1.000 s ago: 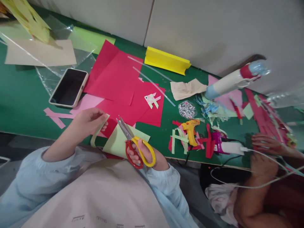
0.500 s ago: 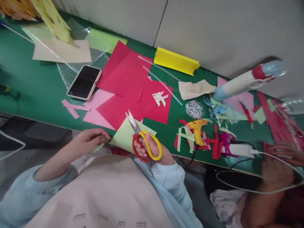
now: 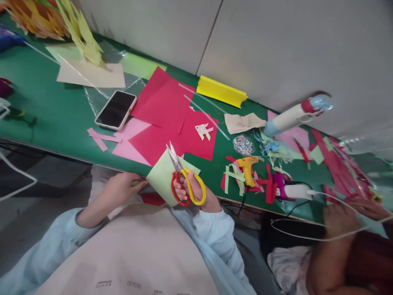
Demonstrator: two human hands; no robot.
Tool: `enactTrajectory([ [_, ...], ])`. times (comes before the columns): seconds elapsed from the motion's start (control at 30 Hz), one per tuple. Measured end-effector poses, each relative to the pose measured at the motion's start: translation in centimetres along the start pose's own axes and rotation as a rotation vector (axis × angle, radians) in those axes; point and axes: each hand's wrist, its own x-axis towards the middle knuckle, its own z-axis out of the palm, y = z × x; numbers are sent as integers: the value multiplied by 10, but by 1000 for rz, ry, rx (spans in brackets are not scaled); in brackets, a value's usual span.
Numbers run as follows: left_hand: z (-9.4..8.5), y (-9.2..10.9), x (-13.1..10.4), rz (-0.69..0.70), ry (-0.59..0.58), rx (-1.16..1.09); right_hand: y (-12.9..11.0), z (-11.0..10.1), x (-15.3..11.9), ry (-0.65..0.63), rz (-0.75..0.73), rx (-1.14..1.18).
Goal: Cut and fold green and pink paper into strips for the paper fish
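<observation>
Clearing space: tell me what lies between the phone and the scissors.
In the head view, pink paper and red paper sheets lie between the phone and the scissors.

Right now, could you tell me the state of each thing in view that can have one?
scissors: held in right hand, blades nearly closed
light green paper: held at table edge by left hand
phone: screen dark, lying flat
yellow glue gun: lying on the table
purple glue gun: lying down, cord attached
</observation>
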Motion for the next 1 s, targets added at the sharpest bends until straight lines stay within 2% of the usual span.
enactTrajectory([
  [0.17, 2, 2, -3, 10, -8, 5, 5, -4, 1, -31, -29, 20],
  [0.3, 5, -5, 1, -23, 13, 38, 7, -7, 2, -43, -39, 9],
  [0.5, 10, -16, 5, -9, -71, -137, 5, -6, 1, -49, -24, 0],
  [0.63, 4, -13, 1, 48, -55, -115, 3, -6, 1, -53, -31, -24],
  [0.73, -5, -10, -2, 108, -89, -103, -1, 0, -3, -54, -39, -23],
  [0.87, -22, -3, -7, 150, -183, -211, -15, 13, -25, 138, -118, -76],
  [0.93, -32, 1, -9, 157, -197, -291, -24, 14, -42, 303, -151, -175],
  [1.0, -42, 6, -9, 131, -167, -366, -33, 7, -59, 545, -205, -336],
])
